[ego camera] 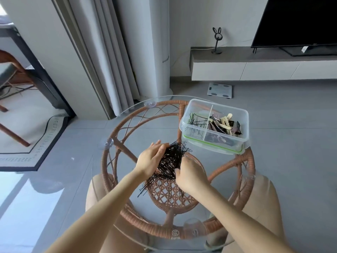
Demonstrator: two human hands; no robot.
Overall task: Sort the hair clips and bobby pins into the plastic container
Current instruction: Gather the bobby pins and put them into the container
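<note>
A big heap of black bobby pins [168,161] lies on the round glass tabletop [116,179] between my hands. My left hand [150,157] presses against the heap's left side, fingers curled around it. My right hand [189,175] closes on the heap's right side. Behind them to the right stands a clear plastic container [244,141] with a green seal and a divider. Its left compartment holds loose bobby pins [196,123]. Cream, brown and black hair clips [225,125] fill the right compartment.
The glass top rests on a wicker frame [235,167] with suction cups [107,144]. A curtain [116,57], a bathroom scale [219,90], a TV bench [255,68] and a television [299,21] lie beyond. My knees sit under the table.
</note>
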